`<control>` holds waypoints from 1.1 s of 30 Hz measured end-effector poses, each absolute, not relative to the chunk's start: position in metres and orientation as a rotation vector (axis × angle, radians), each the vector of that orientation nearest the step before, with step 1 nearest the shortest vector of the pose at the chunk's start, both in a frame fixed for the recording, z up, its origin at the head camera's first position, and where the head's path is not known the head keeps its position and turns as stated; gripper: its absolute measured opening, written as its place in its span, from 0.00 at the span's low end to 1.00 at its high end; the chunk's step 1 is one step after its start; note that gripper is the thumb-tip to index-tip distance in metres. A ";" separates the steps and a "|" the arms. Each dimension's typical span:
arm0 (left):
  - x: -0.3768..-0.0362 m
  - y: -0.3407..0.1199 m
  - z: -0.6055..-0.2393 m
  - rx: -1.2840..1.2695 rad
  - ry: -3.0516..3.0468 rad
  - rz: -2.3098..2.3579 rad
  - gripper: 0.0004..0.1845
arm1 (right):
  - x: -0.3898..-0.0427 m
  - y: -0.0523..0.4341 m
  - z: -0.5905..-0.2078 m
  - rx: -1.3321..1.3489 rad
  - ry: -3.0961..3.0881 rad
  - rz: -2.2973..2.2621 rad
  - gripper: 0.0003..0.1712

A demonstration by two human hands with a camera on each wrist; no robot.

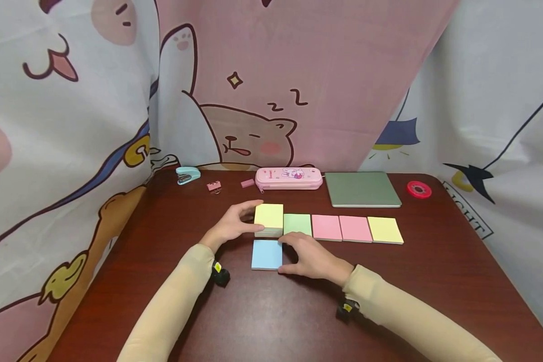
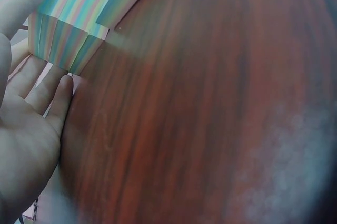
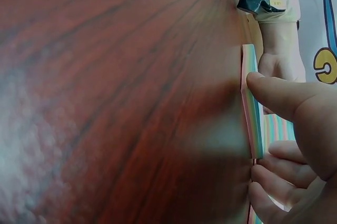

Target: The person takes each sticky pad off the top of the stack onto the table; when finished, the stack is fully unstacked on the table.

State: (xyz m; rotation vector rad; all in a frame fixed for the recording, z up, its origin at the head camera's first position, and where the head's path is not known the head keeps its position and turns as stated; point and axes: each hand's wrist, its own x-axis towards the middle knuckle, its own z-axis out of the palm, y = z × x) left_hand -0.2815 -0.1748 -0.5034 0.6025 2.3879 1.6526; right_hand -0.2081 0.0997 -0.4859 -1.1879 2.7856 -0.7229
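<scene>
My left hand (image 1: pixel 232 224) grips a tall stack of sticky note pads (image 1: pixel 269 217) from its left side; the top pad is yellow. Layered pastel edges of that stack (image 2: pixel 66 34) show between thumb and fingers in the left wrist view. Just in front lies a single sticky note pad with a blue top (image 1: pixel 266 255). My right hand (image 1: pixel 311 255) holds this blue pad at its right side, thumb at the near corner and fingers at the far one. In the right wrist view the thumb lies against the pad's striped edge (image 3: pixel 251 108).
Right of the stack runs a row of pads: green (image 1: pixel 297 224), two pink (image 1: pixel 327 228) and yellow (image 1: pixel 385 230). Behind stand a pink pencil case (image 1: pixel 289 179), a green notebook (image 1: pixel 363 189), a red tape roll (image 1: pixel 419 189), a blue stapler (image 1: pixel 188 175) and a pink binder clip (image 1: pixel 214 186).
</scene>
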 end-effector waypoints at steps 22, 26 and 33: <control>-0.279 -0.177 -0.504 0.617 2.361 1.656 0.44 | -0.236 0.108 -0.461 -1.319 2.863 -1.037 0.32; -0.282 -0.179 -0.507 0.636 2.343 1.650 0.46 | -0.254 0.099 -0.450 -1.240 2.905 -0.928 0.40; -0.282 -0.179 -0.509 0.647 2.325 1.631 0.49 | -0.275 0.086 -0.447 -1.278 2.805 -0.792 0.49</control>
